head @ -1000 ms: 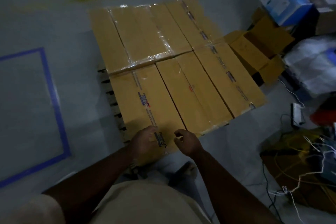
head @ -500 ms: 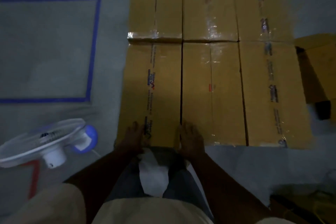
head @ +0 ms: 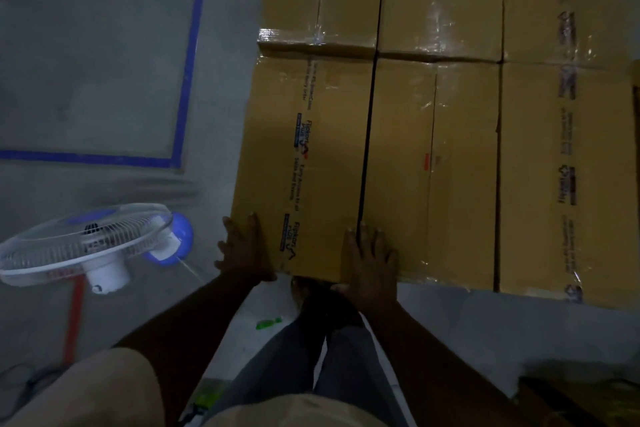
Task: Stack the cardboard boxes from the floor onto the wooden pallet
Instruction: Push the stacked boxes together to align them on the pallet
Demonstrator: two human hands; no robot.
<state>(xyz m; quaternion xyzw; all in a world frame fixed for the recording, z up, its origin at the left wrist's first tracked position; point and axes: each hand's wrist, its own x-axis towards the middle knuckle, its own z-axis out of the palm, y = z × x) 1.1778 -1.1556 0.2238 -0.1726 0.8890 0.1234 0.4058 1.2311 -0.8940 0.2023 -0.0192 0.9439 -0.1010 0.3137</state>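
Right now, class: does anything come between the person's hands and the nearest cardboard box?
Nothing visible does. The left hand and right hand already lie flat on the near-left box, fingers straight, at its near edge.

Both arms extended forward and down, bare forearms. Left hand (head: 242,250) flat, fingers straight and spread, palm down. Right hand (head: 370,260) flat likewise, fingers forward, thumb out to left. Hands level, apart.
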